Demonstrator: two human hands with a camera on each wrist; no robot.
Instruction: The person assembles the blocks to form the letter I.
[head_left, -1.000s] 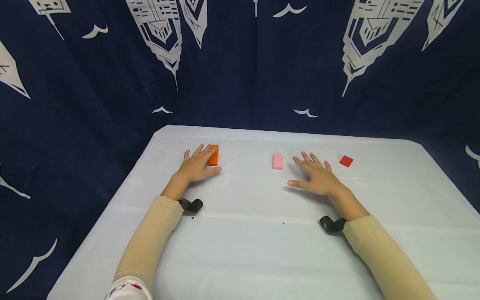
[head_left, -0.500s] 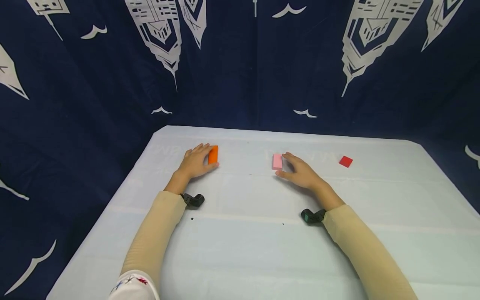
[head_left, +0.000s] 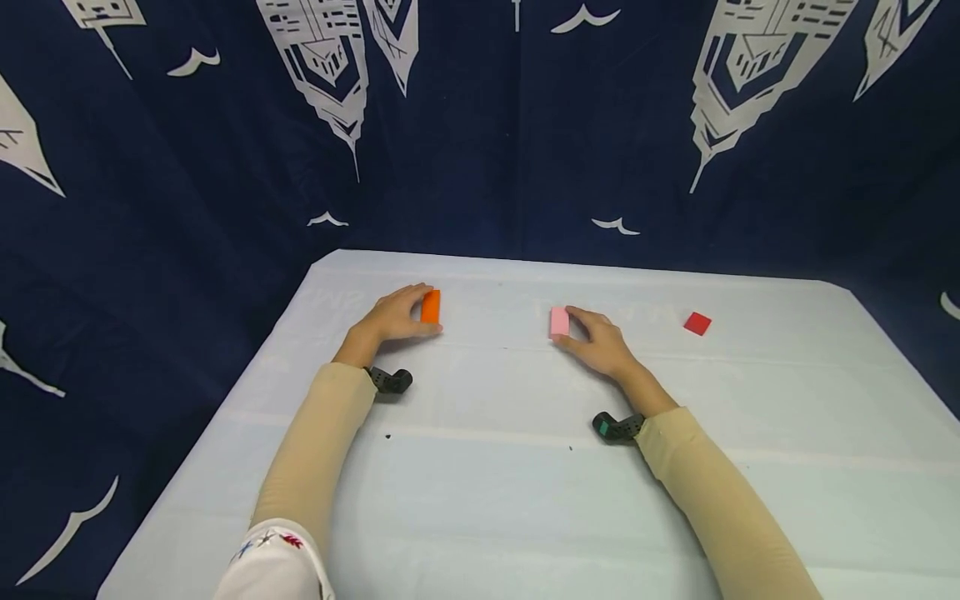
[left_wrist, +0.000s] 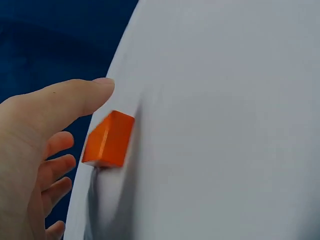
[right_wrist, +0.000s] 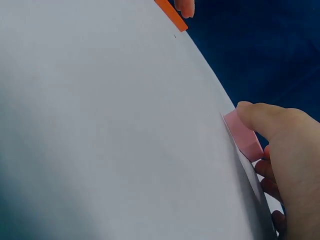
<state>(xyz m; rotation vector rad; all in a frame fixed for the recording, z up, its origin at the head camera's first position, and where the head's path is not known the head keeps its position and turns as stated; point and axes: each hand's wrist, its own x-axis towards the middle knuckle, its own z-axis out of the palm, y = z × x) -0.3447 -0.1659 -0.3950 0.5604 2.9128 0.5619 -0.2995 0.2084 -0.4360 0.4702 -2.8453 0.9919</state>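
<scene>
An orange block (head_left: 431,307) sits near the table's back left, with my left hand (head_left: 395,315) curved about its left side. In the left wrist view a gap shows between my left thumb and the orange block (left_wrist: 110,139), and the fingers stand apart from it. A pink block (head_left: 559,322) lies right of the table's middle, between thumb and forefinger of my right hand (head_left: 600,343). In the right wrist view that thumb overlaps one end of the pink block (right_wrist: 242,134), with fingertips right at its other end.
A flat red square (head_left: 697,323) lies to the right of my right hand. The table (head_left: 480,500) has a white cover. Behind it hangs a dark blue curtain (head_left: 465,167) with white printed buildings and birds. Black wrist devices (head_left: 618,427) jut inward from both wrists.
My right hand has moved left to the pink block, and its spread fingers have drawn in around it. My left hand's fingers have come closer together beside the orange block. The blocks stay in place.
</scene>
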